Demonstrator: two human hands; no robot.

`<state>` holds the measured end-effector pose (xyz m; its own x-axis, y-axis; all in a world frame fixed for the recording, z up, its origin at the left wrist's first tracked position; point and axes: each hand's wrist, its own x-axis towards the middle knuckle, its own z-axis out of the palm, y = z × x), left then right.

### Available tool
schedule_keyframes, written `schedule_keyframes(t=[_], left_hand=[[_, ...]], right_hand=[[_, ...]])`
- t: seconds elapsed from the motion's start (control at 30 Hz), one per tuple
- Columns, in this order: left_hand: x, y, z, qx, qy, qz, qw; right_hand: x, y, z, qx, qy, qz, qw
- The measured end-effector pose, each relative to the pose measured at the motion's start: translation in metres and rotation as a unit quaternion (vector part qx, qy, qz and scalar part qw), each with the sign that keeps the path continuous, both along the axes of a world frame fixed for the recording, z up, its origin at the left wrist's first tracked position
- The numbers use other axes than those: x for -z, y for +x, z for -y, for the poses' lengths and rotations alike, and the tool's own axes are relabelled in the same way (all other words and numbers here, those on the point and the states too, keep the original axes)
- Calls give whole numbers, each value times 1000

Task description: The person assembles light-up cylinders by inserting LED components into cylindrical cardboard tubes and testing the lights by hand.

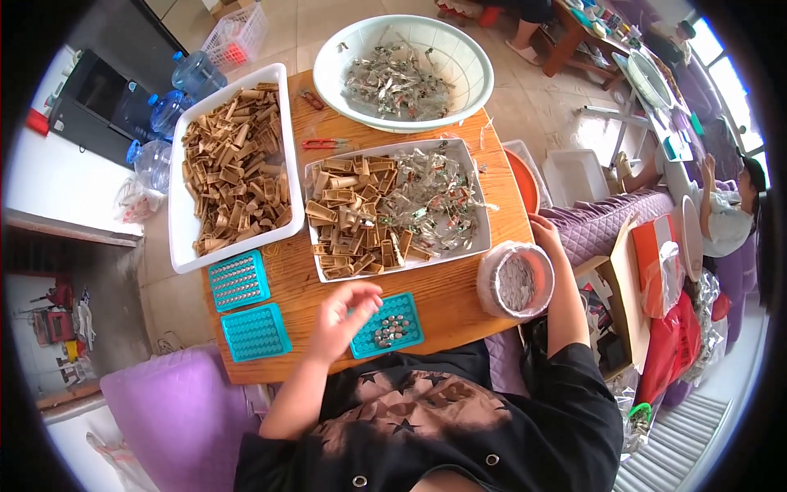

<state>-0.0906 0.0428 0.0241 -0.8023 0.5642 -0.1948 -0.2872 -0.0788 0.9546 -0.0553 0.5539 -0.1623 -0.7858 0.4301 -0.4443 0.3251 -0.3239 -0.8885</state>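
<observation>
Over the near edge of the table, my left hand hovers with thumb and bent fingers apart, nothing visible between them. Just beside it, a teal tray holds loose round silver button cells. My right hand is at the table's right edge, fingers loosely extended, past a clear tub of pale flat pieces; my forearm runs along the tub's side. Farther in, a white tray carries tan plastic casings on its left and clear plastic pieces with wires on its right.
At left stands a long white bin heaped with tan casings, above two teal trays, one filled with rows of cells. A pale green basin sits at the far edge. Red-handled snips lie between. Other people sit at right.
</observation>
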Motion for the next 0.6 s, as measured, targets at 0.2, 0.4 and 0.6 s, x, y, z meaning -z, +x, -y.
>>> schedule_keyframes(t=[0.2,0.4,0.6], left_hand=[[-4,-42,12,-154,-197,-227,941],[-5,-11,9,-86,-180,-130,971],[-2,49,13,28,-182,-220,958]], right_hand=[[-87,9,46,-36,110,2,993],[-243,-45,164,-132,366,-196,900],[-238,-129,331,-367,550,-213,720]])
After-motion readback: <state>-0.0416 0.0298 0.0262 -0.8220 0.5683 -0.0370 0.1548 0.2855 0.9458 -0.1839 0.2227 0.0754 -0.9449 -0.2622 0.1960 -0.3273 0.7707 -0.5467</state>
